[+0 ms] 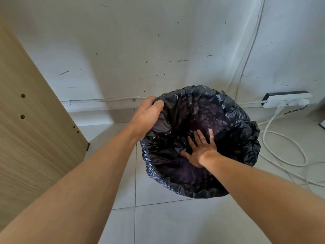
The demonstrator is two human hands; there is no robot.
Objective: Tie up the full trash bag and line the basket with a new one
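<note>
Inside the basket [246,173], your right hand [200,150], spread flat, presses the new bag [228,120] down; left hand [147,117] grips its far-left rim. Lining step; next, fold the rim over.

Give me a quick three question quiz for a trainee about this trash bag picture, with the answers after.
1. True or false: the right hand lies with straight fingers inside the black bag.
2. Which hand grips the bag's rim? A) left hand B) right C) neither
3. Fill in: the power strip lies on the floor by the ____.

Key: 1 true. 2 A. 3 wall.
</note>
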